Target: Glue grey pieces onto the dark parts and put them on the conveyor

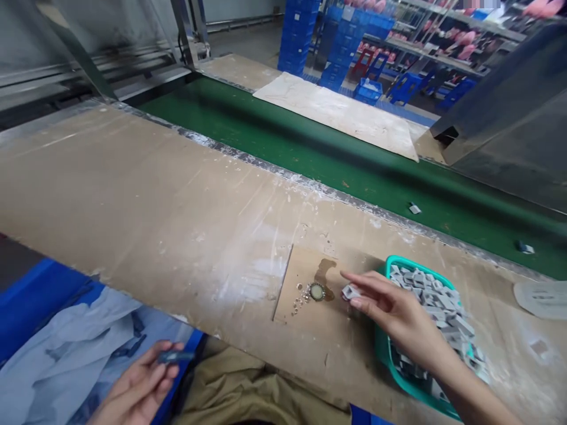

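Note:
My left hand [142, 383] is closed around a small dark blue-grey stick-like part [176, 356], low at the left above a blue bin. Between the thumb and fingers of my right hand [394, 307] is a small white hollow block [351, 291]. Just left of that hand, a small round cap [317, 291] filled with pale liquid sits on a square of cardboard [283, 295], with wet drops and a dark stain around it. Beneath my right wrist stands a teal basket [384, 342] full of similar grey-white blocks [443, 304].
Beyond the brown worktable [146, 195] runs a green conveyor belt [274, 136] carrying two small parts [414, 208]. A blue bin [39, 301] with pale cloth [75, 342] is at lower left. A clear plastic lid [543, 298] lies at right. Blue crates [299, 35] are stacked behind.

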Action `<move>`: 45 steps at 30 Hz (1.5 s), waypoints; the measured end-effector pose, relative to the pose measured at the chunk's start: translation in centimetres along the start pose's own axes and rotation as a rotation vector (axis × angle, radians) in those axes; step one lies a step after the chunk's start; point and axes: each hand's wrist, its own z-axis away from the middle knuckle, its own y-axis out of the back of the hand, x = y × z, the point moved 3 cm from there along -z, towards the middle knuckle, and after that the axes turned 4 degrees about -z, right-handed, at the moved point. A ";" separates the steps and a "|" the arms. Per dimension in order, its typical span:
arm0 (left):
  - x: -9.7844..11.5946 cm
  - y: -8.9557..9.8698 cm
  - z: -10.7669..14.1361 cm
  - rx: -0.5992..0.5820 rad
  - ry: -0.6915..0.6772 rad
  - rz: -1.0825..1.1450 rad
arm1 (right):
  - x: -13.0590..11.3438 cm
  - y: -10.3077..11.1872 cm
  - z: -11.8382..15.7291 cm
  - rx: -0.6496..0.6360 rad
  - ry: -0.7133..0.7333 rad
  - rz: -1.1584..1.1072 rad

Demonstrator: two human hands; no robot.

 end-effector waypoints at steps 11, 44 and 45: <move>-2.0 -10.4 5.7 -0.585 0.064 0.000 | 0.7 -3.4 -0.7 0.001 0.287 0.438; -4.1 -18.6 6.3 -0.629 -0.173 -0.046 | -3.2 -2.9 2.4 0.012 -0.089 -0.009; -4.0 -18.5 6.3 -0.615 -0.202 -0.067 | -3.3 -2.9 2.3 -0.007 -0.060 0.021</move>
